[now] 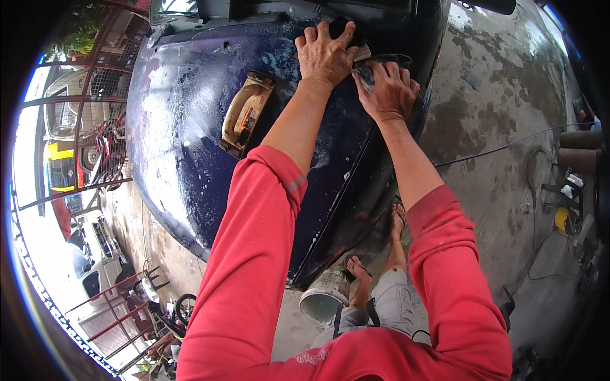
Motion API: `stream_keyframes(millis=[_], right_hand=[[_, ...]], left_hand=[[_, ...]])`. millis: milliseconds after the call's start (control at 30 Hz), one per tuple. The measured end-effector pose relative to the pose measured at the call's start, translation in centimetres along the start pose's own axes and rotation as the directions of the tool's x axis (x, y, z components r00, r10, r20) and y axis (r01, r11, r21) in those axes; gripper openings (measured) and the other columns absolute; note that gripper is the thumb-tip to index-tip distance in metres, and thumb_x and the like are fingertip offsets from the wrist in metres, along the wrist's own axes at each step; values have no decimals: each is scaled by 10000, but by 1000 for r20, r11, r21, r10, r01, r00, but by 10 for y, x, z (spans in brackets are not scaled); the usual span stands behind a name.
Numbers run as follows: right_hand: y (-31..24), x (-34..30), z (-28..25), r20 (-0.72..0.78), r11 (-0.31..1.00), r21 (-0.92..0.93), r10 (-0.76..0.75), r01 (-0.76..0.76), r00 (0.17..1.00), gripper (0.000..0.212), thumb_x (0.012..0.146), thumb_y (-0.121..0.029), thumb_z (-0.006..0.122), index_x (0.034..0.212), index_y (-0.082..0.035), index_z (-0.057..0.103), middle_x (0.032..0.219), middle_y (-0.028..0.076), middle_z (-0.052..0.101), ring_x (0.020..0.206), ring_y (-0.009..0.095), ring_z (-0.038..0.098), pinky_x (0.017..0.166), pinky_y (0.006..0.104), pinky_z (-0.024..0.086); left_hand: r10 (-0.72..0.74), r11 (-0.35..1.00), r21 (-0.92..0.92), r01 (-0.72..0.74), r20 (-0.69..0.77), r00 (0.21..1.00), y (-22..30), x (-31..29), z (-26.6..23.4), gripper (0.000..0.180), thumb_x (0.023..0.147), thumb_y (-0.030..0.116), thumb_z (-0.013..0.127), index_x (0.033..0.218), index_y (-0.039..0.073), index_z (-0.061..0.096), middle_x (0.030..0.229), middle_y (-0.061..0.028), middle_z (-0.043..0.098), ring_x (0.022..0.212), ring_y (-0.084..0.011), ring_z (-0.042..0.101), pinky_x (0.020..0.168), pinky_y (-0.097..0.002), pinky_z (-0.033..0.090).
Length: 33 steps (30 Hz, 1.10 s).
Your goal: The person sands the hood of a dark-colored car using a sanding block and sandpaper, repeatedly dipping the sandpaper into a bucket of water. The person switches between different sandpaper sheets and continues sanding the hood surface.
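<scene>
Clearly wet, the big blue car hood under the spread left hand and bent right hand looks stiff, heavy and slippery. Left of the left hand, a tan block looks light, easy to hold by its handle. The right hand partly hides a grey, maybe soft pad, so I cannot tell how it grips
</scene>
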State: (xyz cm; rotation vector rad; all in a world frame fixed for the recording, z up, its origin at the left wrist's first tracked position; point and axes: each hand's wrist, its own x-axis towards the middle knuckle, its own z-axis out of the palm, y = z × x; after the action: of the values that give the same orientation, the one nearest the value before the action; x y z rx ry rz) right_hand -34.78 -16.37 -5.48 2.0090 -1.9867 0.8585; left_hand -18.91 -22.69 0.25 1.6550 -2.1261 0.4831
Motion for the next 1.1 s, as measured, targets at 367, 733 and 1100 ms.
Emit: stream_keyframes(millis=[367, 733, 1100], right_hand=[[-1, 12, 7, -22, 998, 48, 38, -36, 999, 358, 847, -536, 881, 1131, -329, 812, 1132, -89, 703, 1117, 218, 656, 990, 509, 463], [15, -17, -5, 20, 983, 107, -155, 152, 988, 236, 915, -543, 831, 1072, -375, 778, 1112, -80, 679, 1097, 225, 636, 991, 502, 467], [27, -16, 11, -98, 963, 24, -264, 268, 959, 320, 947, -635, 770, 1107, -359, 789, 1127, -109, 730, 1078, 221, 692, 895, 470, 519]], left_hand=[[30, 998, 49, -39, 181, 983, -18, -43, -39, 565, 965, 508, 767, 1509, 380, 688, 1407, -151, 641, 1255, -382, 604, 1038, -541, 489], [-164, 986, 9, 168, 266, 950, -2, -337, -196, 823, 861, 381, 877, 1601, 151, 600, 1540, -154, 563, 1326, -382, 569, 1104, -524, 427], [29, 985, -175, 4, 186, 982, -23, -319, -163, 816, 802, 385, 906, 1553, 207, 643, 1498, -112, 593, 1265, -330, 600, 1058, -496, 457]])
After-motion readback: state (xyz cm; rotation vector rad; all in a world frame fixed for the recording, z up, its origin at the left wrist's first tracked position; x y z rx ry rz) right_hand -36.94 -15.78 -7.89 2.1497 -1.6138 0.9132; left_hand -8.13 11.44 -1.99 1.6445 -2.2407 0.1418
